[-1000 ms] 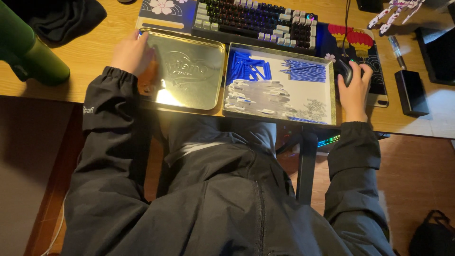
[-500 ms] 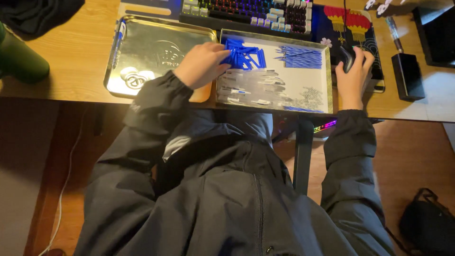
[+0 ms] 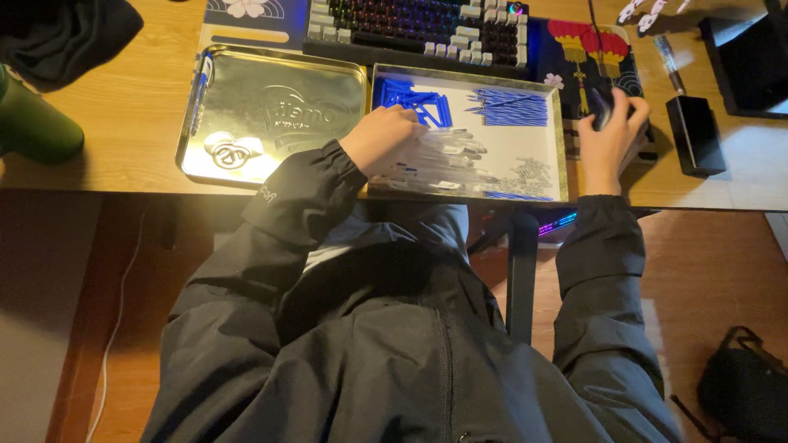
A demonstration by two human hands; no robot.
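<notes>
At a wooden desk, the left hand (image 3: 379, 139), moved within a second from the empty metal tray (image 3: 246, 74) to the white tray (image 3: 525, 148), rests fingers-down on clear pen barrels (image 3: 447, 152), grasp unclear, while the right hand (image 3: 611, 131) cups a mouse (image 3: 602, 100).

My left hand (image 3: 382, 139) has left the shiny empty tray (image 3: 271, 115), which now lies to its left, and crossed onto the white tray (image 3: 542, 123), its fingers resting on the clear pen barrels (image 3: 447, 152) just below the blue parts (image 3: 414, 98).
</notes>
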